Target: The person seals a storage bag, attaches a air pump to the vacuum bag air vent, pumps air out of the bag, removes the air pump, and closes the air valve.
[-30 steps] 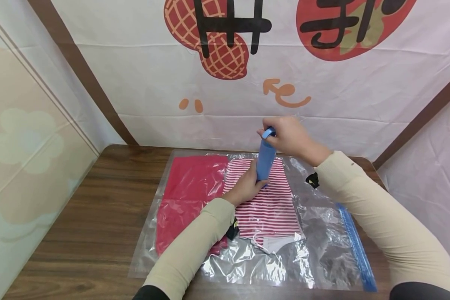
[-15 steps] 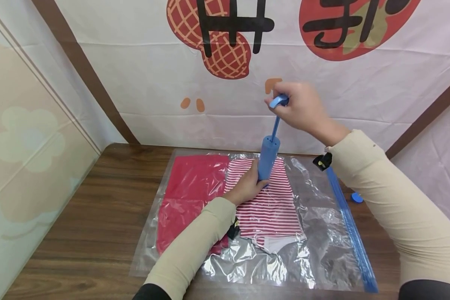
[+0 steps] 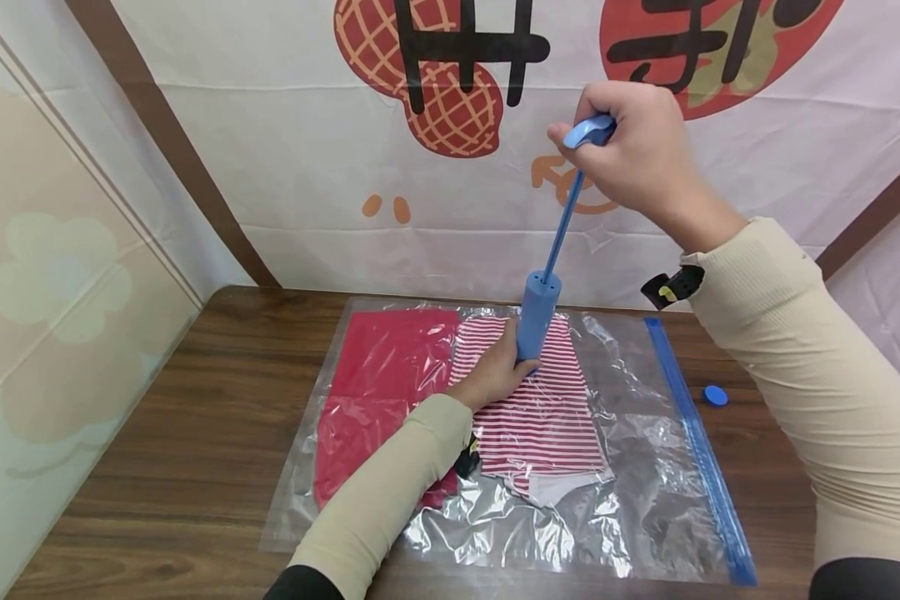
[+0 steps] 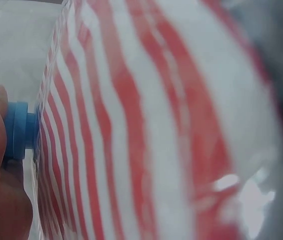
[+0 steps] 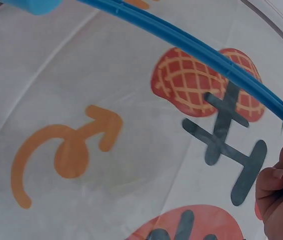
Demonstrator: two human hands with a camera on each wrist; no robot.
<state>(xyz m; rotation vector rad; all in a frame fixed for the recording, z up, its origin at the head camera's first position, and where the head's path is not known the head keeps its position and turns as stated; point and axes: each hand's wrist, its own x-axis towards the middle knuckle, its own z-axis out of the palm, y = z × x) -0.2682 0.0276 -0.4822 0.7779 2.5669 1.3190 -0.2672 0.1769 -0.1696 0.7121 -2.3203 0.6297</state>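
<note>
A blue hand pump (image 3: 537,312) stands, leaning slightly right, on a clear vacuum storage bag (image 3: 645,467). My left hand (image 3: 493,373) grips the lower end of its barrel; in the left wrist view the pump's blue base (image 4: 19,130) meets the bag beside the fingers. High above, my right hand (image 3: 633,146) holds the pump's handle (image 3: 591,131), with the rod (image 5: 196,52) drawn far out. Inside the bag lie a folded red garment (image 3: 390,358) and a red-and-white striped garment (image 3: 536,433). The spot where the pump meets the bag is mostly hidden by the left hand.
Along the bag's right side runs a blue zip seal (image 3: 697,442). A small round blue cap (image 3: 715,396) lies on the wooden table (image 3: 157,433) to the right of it. Behind the table hangs a printed white cloth (image 3: 292,167).
My right hand has risen and shifted right, drawing the rod from fully in to far out of the barrel. The left hand stays put. The blue cap has come into view.
</note>
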